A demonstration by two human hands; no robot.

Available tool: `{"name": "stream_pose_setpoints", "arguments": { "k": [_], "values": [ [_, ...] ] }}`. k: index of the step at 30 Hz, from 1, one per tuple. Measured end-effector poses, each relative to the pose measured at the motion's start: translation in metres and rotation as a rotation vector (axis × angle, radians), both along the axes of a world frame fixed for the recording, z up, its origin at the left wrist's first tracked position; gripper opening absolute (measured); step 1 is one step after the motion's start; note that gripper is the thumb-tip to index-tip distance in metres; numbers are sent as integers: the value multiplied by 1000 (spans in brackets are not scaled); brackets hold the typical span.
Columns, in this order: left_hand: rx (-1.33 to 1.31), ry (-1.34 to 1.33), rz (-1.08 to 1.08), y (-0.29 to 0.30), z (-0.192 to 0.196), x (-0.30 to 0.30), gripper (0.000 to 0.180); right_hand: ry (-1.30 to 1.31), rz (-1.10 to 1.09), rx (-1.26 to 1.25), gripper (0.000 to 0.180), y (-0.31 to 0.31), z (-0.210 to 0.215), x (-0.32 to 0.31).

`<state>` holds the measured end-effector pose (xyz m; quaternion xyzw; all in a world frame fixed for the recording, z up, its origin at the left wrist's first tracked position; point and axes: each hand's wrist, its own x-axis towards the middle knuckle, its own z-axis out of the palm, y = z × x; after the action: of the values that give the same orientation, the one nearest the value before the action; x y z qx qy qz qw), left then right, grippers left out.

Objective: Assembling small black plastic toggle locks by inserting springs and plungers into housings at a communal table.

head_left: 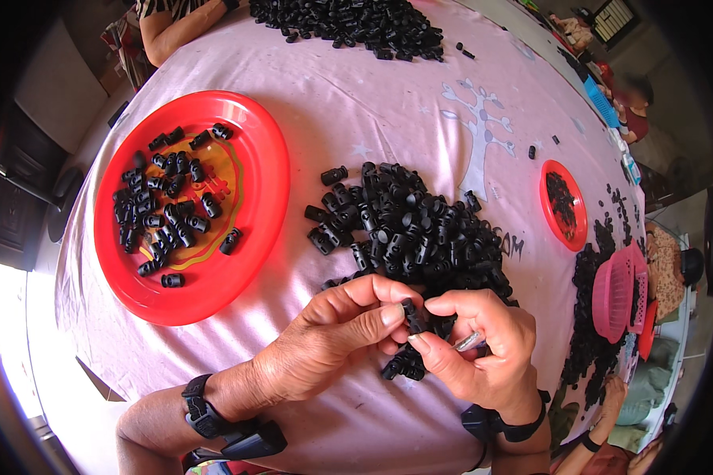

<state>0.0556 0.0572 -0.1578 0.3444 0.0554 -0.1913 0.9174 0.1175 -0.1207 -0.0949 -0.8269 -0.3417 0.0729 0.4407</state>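
Between the fingertips of both hands is a small black plastic cord lock [413,317], held just above the near edge of a pile. My left hand [333,336] pinches it from the left with thumb and forefinger. From the right, my right hand [487,348] closes its thumb and forefinger on the same piece. A slim silvery object [469,341] shows inside the curled right fingers; its kind is unclear. The loose pile of black cord locks [416,226] lies directly beyond my hands, partly covered by them. To the left, a red plate [261,190] holds several more cord locks.
A pink patterned cloth [317,103] covers the table. Another black pile [356,24] lies at the far edge near a person's arm [174,32]. On the right are a small red plate [582,226], a pink basket [610,297], scattered black parts and other people.
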Motion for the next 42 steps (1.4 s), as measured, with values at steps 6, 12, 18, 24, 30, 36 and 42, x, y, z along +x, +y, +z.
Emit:
{"name": "stream_pose_setpoints", "arguments": {
  "k": [6, 12, 18, 24, 30, 36, 42],
  "values": [
    [-80, 9, -8, -1, 1, 0, 28, -259, 51, 91, 24, -3, -17, 2],
    [-57, 19, -15, -2, 0, 1, 26, -489, 110, 34, 30, -6, -23, 5],
    [9, 5, 17, -3, 2, 0, 23, -614, 161, -45, 33, -6, -17, 2],
    [-18, -18, -10, -4, 0, -1, 23, -535, 168, -2, 31, -6, -17, 2],
    [-45, 7, -17, -3, 1, -1, 23, -337, 58, 46, 26, 1, -12, -2],
    [-64, 11, -26, -3, 0, 0, 26, -532, 76, 13, 27, -3, -20, 0],
    [-10, -7, -48, -4, 0, -2, 26, -400, 86, 37, 25, 0, -13, -5]
  ]
}}
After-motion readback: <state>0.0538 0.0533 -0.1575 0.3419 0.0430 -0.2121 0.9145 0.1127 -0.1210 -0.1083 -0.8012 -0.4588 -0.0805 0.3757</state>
